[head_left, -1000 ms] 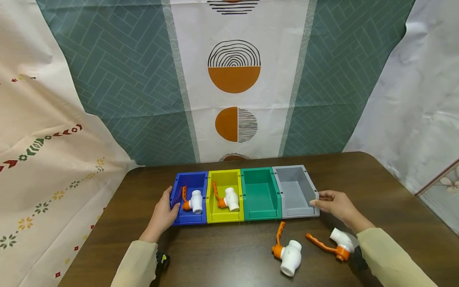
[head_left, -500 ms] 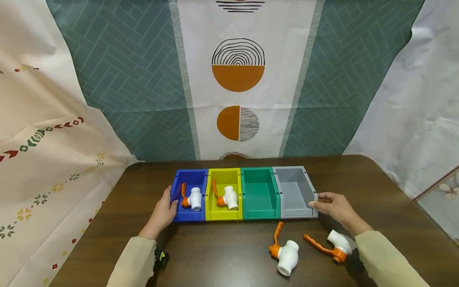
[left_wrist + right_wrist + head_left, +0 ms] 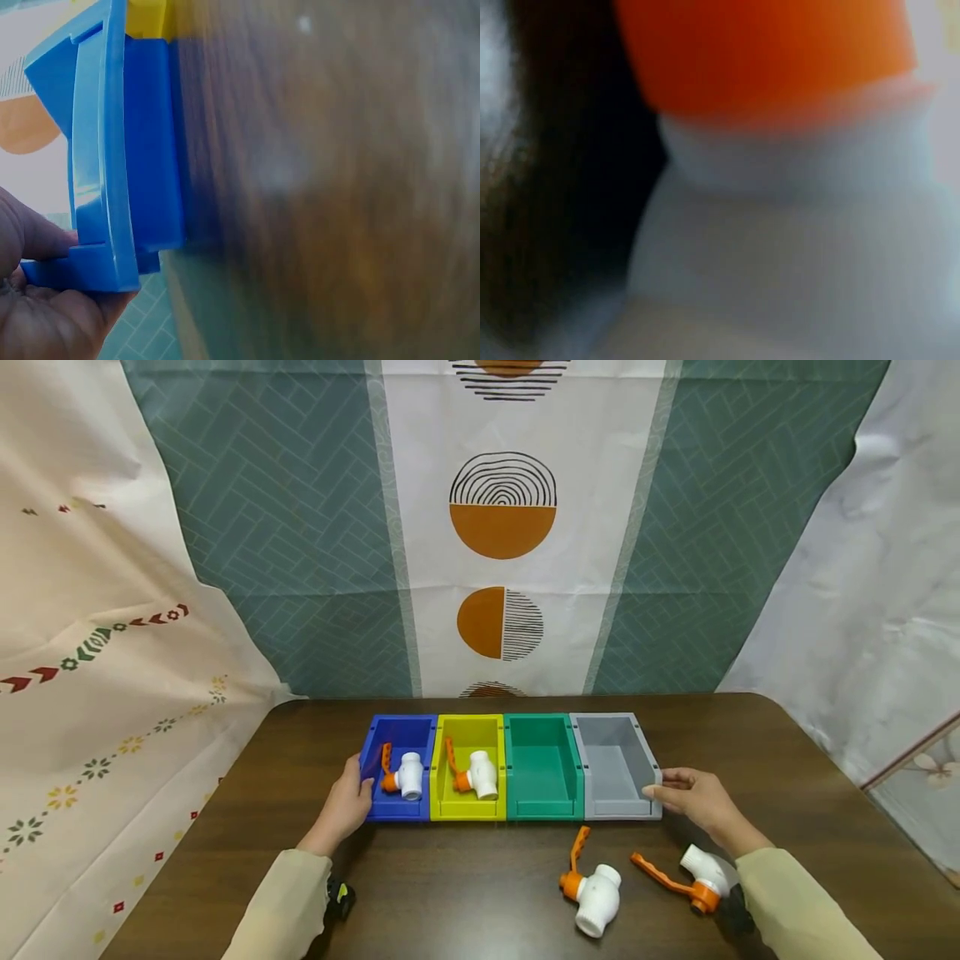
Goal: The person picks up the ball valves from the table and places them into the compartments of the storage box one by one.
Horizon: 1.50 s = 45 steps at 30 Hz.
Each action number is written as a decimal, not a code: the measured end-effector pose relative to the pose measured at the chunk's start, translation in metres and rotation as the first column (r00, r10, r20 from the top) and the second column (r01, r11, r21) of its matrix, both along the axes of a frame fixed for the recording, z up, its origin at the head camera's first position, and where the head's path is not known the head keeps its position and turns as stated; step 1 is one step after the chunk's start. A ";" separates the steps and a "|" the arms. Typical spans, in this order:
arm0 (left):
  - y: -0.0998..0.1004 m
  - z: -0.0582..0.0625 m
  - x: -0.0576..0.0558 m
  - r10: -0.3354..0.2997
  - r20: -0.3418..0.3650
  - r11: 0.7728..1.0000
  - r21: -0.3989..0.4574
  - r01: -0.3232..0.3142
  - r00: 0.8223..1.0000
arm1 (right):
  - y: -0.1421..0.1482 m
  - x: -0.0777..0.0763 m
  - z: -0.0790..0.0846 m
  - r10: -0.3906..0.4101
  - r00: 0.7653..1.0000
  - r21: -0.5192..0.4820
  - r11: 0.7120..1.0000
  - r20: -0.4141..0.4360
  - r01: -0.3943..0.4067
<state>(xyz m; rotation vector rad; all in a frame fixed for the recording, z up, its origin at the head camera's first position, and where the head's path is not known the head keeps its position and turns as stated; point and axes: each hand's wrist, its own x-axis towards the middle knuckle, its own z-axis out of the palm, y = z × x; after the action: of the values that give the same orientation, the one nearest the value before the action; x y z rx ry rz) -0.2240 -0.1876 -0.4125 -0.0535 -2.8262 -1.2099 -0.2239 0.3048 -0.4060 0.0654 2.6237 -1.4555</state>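
Observation:
A joined row of bins, blue (image 3: 397,811), yellow (image 3: 468,811), green (image 3: 546,809) and grey (image 3: 622,808), stands on the table. My left hand (image 3: 347,800) grips the blue bin's outer side; in the left wrist view, thumb and fingers pinch its wall (image 3: 105,150). At the other end, my right hand (image 3: 697,797) pinches the grey bin's front right corner. One white ball valve (image 3: 410,776) with an orange lever lies in the blue bin, another valve (image 3: 482,775) in the yellow bin. The green and grey bins hold nothing.
Two more ball valves lie in front of the row: one valve (image 3: 597,900) before the green and grey bins, another valve (image 3: 705,872) beside the right forearm, filling the right wrist view, blurred. Patterned cloth (image 3: 300,527) hangs behind the table (image 3: 450,893).
The head view has tilted and shifted slightly. Both hands keep their hold on the ends of the row, and the valves stay where they were.

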 end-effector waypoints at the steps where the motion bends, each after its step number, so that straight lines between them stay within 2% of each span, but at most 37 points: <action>1: 0.000 -0.001 0.000 0.007 -0.003 1.000 0.001 -0.007 1.000 | 0.000 0.000 0.000 0.001 1.000 -0.006 1.000 0.001 -0.001; 9: -0.003 -0.006 -0.002 0.037 -0.057 0.999 0.035 -0.035 0.998 | -0.005 -0.003 0.000 0.000 1.000 -0.007 1.000 -0.008 0.000; 16: -0.004 -0.012 -0.001 0.079 -0.007 0.991 0.107 -0.078 0.997 | -0.008 -0.004 -0.003 -0.011 1.000 0.017 1.000 -0.011 0.011; 24: -0.002 -0.014 0.004 0.128 0.013 0.981 0.148 -0.128 0.992 | -0.009 -0.002 -0.004 -0.008 1.000 0.023 1.000 -0.010 0.009; 34: 0.004 -0.011 0.004 0.135 0.021 0.968 0.209 -0.137 0.991 | -0.004 0.000 0.001 0.014 1.000 0.044 0.999 -0.028 -0.013; 45: 0.007 -0.010 0.001 0.144 -0.006 0.969 0.205 -0.140 0.990 | 0.000 0.001 0.003 0.010 0.999 0.053 0.999 -0.034 -0.009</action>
<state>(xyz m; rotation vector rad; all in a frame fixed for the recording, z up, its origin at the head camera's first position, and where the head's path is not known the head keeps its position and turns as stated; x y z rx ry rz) -0.2232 -0.1801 -0.4227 0.1434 -2.6187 -1.4478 -0.2228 0.3044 -0.4033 0.0337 2.6864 -1.3964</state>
